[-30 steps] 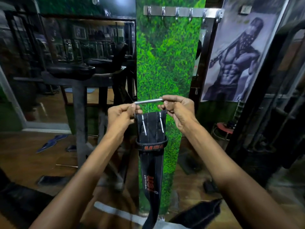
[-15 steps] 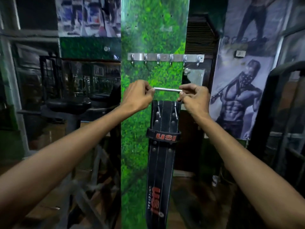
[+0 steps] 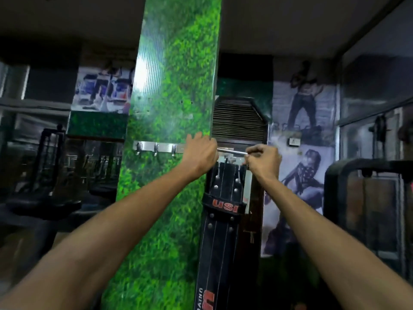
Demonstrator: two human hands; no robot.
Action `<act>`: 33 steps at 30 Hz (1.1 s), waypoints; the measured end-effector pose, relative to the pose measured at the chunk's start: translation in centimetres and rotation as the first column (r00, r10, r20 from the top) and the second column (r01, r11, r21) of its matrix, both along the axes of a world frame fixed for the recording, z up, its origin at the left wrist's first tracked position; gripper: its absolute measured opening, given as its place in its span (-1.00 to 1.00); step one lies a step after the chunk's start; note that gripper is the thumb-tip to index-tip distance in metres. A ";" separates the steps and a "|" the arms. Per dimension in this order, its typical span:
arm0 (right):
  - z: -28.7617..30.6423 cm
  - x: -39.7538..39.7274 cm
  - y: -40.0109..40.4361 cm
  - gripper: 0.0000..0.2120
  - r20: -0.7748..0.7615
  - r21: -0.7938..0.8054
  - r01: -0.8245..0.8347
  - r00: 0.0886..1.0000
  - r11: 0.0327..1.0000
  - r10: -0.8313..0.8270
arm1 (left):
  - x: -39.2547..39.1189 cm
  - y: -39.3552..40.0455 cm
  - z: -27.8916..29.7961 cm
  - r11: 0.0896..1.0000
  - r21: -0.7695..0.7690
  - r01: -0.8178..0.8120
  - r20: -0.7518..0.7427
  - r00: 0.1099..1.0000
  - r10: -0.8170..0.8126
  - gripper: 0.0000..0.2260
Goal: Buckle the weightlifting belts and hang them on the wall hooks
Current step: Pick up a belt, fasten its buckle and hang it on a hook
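A black weightlifting belt [image 3: 222, 222] with red USI lettering hangs straight down from its steel buckle bar [image 3: 231, 151]. My left hand [image 3: 200, 154] grips the bar's left end and my right hand [image 3: 263, 161] pinches its right end. Both hands hold the buckle up against the right end of the steel hook rail [image 3: 156, 146] on the green grass-patterned pillar [image 3: 169, 108]. Three bare hooks show on the rail left of my left hand; the rail's right hooks are hidden behind my hands and the belt.
A dark louvred panel [image 3: 238, 121] and a narrow mirror strip sit right of the pillar. Posters cover the right wall [image 3: 301, 153]. Black gym machines stand at the left [image 3: 49, 175] and far right [image 3: 366, 198].
Both hands have lifted the belt's buckle from chest height up to the hook rail and shifted it right, to the rail's right end. The camera tilted upward.
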State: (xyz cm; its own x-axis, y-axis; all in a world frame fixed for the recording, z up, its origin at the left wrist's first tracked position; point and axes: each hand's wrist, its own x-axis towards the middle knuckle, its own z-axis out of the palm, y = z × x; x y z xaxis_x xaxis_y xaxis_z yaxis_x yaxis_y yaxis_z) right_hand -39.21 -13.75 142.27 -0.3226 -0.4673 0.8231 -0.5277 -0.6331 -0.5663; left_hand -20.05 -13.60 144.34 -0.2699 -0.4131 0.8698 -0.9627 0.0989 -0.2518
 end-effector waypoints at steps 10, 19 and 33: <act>-1.3 -1.1 -4.8 -0.86 0.017 0.069 -0.077 0.997 0.995 0.076 | -1.5 -3.9 -2.5 0.999 0.034 -0.009 -0.114 0.993 0.013 -0.81; -5.2 -1.0 -2.4 -0.91 0.013 -0.015 0.041 0.999 0.999 -0.041 | 0.4 -2.3 -6.7 0.978 -0.102 0.181 -0.246 0.948 -0.201 -0.66; -32.0 3.3 1.6 -0.85 0.301 0.555 -0.163 0.953 0.816 -0.014 | 5.3 3.5 -34.0 0.760 0.461 0.458 -0.490 0.846 -0.212 -0.71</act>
